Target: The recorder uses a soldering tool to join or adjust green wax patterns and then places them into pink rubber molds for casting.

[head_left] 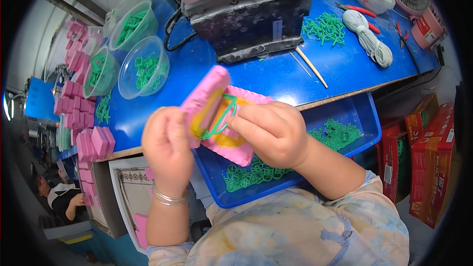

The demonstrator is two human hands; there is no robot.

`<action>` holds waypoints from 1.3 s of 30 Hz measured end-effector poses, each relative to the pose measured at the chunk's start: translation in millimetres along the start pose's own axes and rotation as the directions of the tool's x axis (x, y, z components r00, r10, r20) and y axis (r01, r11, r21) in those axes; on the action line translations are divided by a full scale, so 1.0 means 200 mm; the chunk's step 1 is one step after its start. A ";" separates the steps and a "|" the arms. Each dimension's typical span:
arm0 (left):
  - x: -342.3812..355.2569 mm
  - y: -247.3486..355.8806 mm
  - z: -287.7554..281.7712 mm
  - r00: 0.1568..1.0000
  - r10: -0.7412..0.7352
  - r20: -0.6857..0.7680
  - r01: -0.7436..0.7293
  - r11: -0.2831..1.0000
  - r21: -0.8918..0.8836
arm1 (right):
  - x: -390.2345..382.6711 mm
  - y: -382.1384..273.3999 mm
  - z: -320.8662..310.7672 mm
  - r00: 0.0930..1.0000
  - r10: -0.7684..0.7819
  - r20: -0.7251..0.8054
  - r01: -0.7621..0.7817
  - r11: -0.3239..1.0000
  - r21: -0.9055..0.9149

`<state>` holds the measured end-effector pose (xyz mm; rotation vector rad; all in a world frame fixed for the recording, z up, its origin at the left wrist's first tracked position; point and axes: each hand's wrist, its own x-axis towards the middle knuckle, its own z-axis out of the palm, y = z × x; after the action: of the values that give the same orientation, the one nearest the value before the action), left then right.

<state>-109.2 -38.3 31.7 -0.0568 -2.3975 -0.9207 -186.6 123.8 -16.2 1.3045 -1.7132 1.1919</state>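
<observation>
Open pink rubber-like block mould with yellow lining (pixel 209 86) above the near edge of the blue tabletop (pixel 256 76), left hand (pixel 168 140) gripping its raised half, right hand (pixel 271 130) pinching a thin green flexible-looking frame (pixel 223 117): opening done, the frame apparently neither fully seated nor free.

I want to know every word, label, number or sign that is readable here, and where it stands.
Right carton: large pale printing, not copied here.
Left carton: white label, too small to read.
Machine: pale label, too small to read.
Pink case, upper right: print too small to read.
</observation>
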 end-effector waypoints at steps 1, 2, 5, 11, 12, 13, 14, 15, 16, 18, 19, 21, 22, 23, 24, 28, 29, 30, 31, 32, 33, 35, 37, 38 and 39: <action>-0.01 -0.04 0.00 0.982 -0.151 -0.112 0.138 0.984 -0.114 | -0.01 0.00 0.00 1.000 -0.001 -0.002 0.001 1.000 -0.001; -0.01 -0.07 -0.01 0.930 -0.307 -0.202 0.257 0.936 -0.240 | -0.02 0.00 -0.01 1.000 -0.003 0.015 0.003 1.000 0.016; -0.03 -0.13 0.00 0.916 -0.338 -0.215 0.250 0.903 -0.350 | -0.03 0.01 -0.02 1.000 -0.017 0.003 0.016 0.996 0.083; -0.07 -0.06 0.06 0.965 0.082 -0.249 -0.040 0.985 0.169 | 0.01 -0.03 -0.08 0.720 0.694 0.017 -0.386 0.380 0.840; -0.09 -0.04 0.08 0.951 0.255 -0.173 -0.198 0.936 0.290 | 0.02 -0.03 -0.10 0.556 0.797 0.236 -0.326 -0.053 0.944; -0.10 -0.03 0.10 0.908 0.412 -0.075 -0.353 0.850 0.390 | 0.03 -0.02 -0.12 0.483 0.829 0.281 -0.330 -0.125 0.936; -0.08 -0.02 0.13 0.905 0.418 -0.078 -0.360 0.851 0.382 | 0.03 -0.01 -0.13 0.484 0.832 0.272 -0.331 -0.115 0.937; -0.07 -0.01 0.16 0.882 0.465 0.080 -0.461 0.814 0.354 | 0.02 0.00 -0.14 0.464 0.834 0.298 -0.334 -0.147 0.931; -0.06 -0.01 0.18 0.833 0.502 0.235 -0.553 0.771 0.315 | 0.02 0.01 -0.15 0.444 0.834 0.328 -0.336 -0.184 0.924; -0.08 -0.05 0.21 0.848 0.458 0.268 -0.524 0.802 0.286 | 0.00 0.01 -0.17 0.465 0.831 0.306 -0.345 -0.148 0.927; -0.08 -0.06 0.21 0.858 0.412 0.306 -0.492 0.831 0.259 | -0.01 0.01 -0.17 0.484 0.827 0.285 -0.350 -0.115 0.930; -0.07 -0.05 0.17 0.927 0.275 0.254 -0.284 0.959 0.000 | -0.01 0.01 -0.17 0.477 0.830 0.291 -0.401 -0.089 0.912; -0.07 -0.04 0.14 0.964 0.112 0.240 -0.047 0.963 -0.264 | -0.01 0.00 -0.16 0.469 0.830 0.302 -0.453 -0.068 0.889; -0.06 0.00 0.16 0.982 -0.064 0.177 0.147 0.848 -0.510 | 0.00 0.00 -0.16 0.472 0.823 0.315 -0.454 -0.079 0.887; -0.04 0.05 0.15 0.978 -0.149 0.148 0.209 0.734 -0.646 | 0.00 -0.01 -0.15 0.480 0.816 0.323 -0.469 -0.073 0.880; 0.04 0.16 0.05 0.888 -0.301 0.348 0.457 0.661 -0.595 | 0.00 -0.03 -0.15 0.452 0.732 0.510 -0.539 -0.231 0.810; 0.05 0.16 0.01 0.784 -0.359 0.506 0.610 0.598 -0.521 | -0.04 0.00 -0.17 0.476 0.640 0.603 -0.525 -0.343 0.779; 0.09 0.13 -0.01 0.791 -0.361 0.494 0.602 0.605 -0.521 | -0.03 -0.01 -0.17 0.487 0.630 0.605 -0.525 -0.342 0.779; 0.16 0.09 -0.03 0.813 -0.457 0.362 0.582 0.603 -0.546 | -0.01 -0.03 -0.16 0.485 0.704 0.519 -0.530 -0.235 0.815; 0.24 0.03 -0.06 0.813 -0.540 0.220 0.556 0.606 -0.569 | 0.01 -0.04 -0.15 0.486 0.766 0.422 -0.532 -0.123 0.837; 0.33 -0.06 -0.10 0.842 -0.531 0.097 0.466 0.626 -0.626 | 0.01 -0.04 -0.14 0.484 0.783 0.390 -0.544 -0.079 0.835; 0.51 -0.28 -0.17 0.848 -0.517 -0.119 0.316 0.673 -0.669 | -0.01 -0.03 -0.15 0.493 0.749 0.442 -0.521 -0.153 0.840; 0.67 -0.47 -0.28 0.818 -0.522 -0.243 0.260 0.711 -0.654 | -0.01 -0.04 -0.13 0.482 0.713 0.510 -0.528 -0.228 0.818; 0.74 -0.55 -0.33 0.806 -0.532 -0.259 0.259 0.711 -0.654 | -0.01 -0.05 -0.13 0.497 0.704 0.507 -0.524 -0.222 0.822; 0.79 -0.61 -0.37 0.808 -0.523 -0.270 0.247 0.717 -0.652 | -0.01 -0.04 -0.12 0.484 0.706 0.518 -0.526 -0.238 0.816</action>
<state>-234.8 -202.9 84.3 0.4156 -1.6396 -1.6675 -178.7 146.8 -6.8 0.5571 -1.3589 3.4033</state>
